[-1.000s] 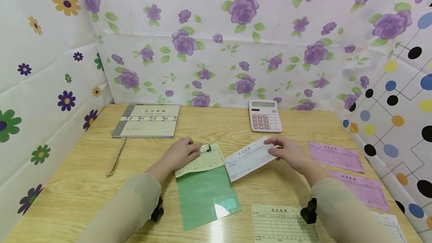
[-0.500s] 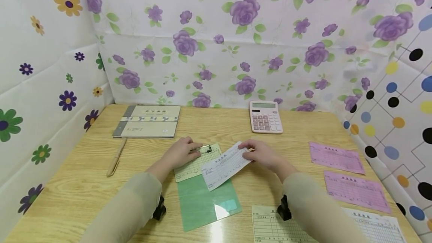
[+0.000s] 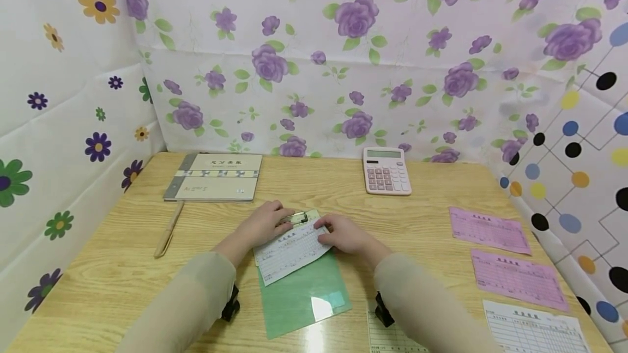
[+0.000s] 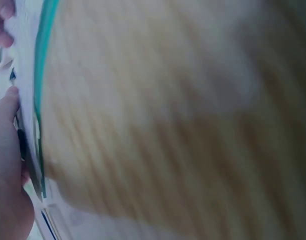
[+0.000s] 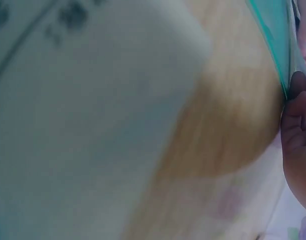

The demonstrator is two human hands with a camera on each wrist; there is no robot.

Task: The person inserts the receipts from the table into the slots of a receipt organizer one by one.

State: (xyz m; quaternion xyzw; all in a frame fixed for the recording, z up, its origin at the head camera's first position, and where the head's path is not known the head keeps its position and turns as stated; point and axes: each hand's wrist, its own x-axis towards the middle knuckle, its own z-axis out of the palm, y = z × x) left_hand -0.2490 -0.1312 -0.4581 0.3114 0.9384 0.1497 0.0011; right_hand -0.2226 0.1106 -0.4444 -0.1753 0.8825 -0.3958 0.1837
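Observation:
In the head view a green clipboard point(image 3: 304, 301) lies tilted mid-table, a metal clip point(image 3: 296, 218) at its top. My left hand point(image 3: 262, 226) grips the board at this clip, thumb and fingertips on the metal. A white receipt slip point(image 3: 290, 255) lies across the upper board, overlapping a yellow slip point(image 3: 311, 215) that shows only along its top edge. The slip's right end is pinched between thumb and fingers of my right hand point(image 3: 345, 236). In the right wrist view, these fingers point(image 5: 299, 107) are at the green board's edge.
A pink calculator point(image 3: 386, 171) and an account book point(image 3: 216, 177) stand at the back, with a beige pen point(image 3: 169, 230) below the book. On the right lie two pink slips point(image 3: 489, 230) and a white form point(image 3: 537, 328). My right sleeve partly covers a yellow-green form point(image 3: 392, 341).
My right hand has carried the white slip leftward from beside the clipboard onto its upper part, over the yellow slip. My left hand has stayed at the clip.

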